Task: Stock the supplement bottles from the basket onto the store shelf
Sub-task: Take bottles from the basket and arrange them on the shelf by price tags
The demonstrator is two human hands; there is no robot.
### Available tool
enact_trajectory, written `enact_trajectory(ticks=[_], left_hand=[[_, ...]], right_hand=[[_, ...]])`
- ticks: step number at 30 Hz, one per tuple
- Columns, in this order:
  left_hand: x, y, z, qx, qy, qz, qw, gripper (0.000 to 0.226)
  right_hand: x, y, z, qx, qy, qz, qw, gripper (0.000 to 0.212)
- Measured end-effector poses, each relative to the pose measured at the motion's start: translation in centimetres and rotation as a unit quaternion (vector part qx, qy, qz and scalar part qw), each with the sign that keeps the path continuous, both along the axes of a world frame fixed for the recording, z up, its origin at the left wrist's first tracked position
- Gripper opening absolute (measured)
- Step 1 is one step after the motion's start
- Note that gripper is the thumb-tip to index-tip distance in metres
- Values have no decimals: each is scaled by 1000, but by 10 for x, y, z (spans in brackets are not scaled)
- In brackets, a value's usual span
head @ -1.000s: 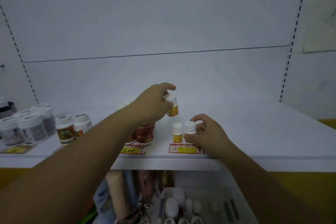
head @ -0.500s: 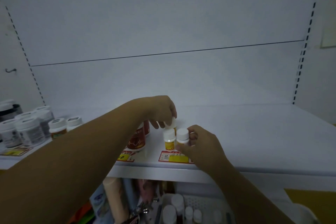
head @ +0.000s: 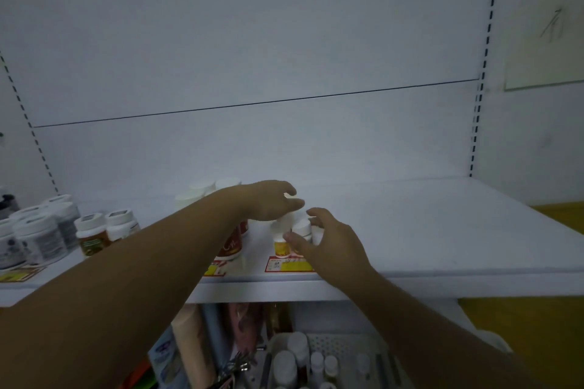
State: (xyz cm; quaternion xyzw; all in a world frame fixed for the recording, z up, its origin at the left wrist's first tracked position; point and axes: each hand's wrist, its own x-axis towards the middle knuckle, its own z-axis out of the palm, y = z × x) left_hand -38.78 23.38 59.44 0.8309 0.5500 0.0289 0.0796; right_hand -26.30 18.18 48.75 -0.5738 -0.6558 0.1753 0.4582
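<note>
Small white-capped bottles with yellow labels (head: pixel 281 245) stand in a tight group near the front edge of the white store shelf (head: pixel 442 230). My left hand (head: pixel 270 200) hovers just above and behind them, fingers relaxed and holding nothing that I can see. From the right, my right hand (head: pixel 330 238) reaches the group with spread fingers, its thumb against the front bottle (head: pixel 301 227) without gripping it. The white basket (head: pixel 344 346) sits below the shelf with several bottles in it.
A red-labelled bottle (head: pixel 232 245) stands left of the small ones, partly behind my left forearm. Further left are brown-labelled bottles (head: pixel 91 232) and grey-labelled jars (head: pixel 39 240). Price tags (head: pixel 289 264) line the shelf edge. The shelf's right half is bare.
My left hand set its small bottle down behind the other two and let go. My right hand loosened its grip on the front bottle and spread its fingers.
</note>
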Motion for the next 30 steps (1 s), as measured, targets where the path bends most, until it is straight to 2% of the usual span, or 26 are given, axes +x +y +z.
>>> enact_trajectory(ticks=[2,4,7,9,13,17,20,24,30], left_hand=[[-2,-10,1,30,16,-25,999,61],[-6,-20,4,70,35,-47,996,67],[-15,-39,7,116,66,-59,989,73],[-20,-52,4,134,92,-67,984,75],[-28,-84,-8,123,88,-102,983,73],[-33,-124,-30,99,-39,-139,985,65],[-36,-150,-61,19,-82,-170,982,54],[-47,-155,-114,-95,-70,-148,982,57],[-57,-110,-182,-130,-74,-83,985,46]], right_hand=[[0,-6,2,20,-53,-12,998,79],[6,-13,7,48,-169,-23,984,85],[22,-28,20,60,-360,-36,930,90],[28,-43,27,59,-434,-35,898,91],[24,-87,31,63,-456,-22,887,85],[23,-140,16,107,-435,23,894,73],[29,-169,-8,99,-480,66,869,60],[51,-178,-53,17,-543,85,835,46],[77,-128,-121,-121,-511,61,849,43]])
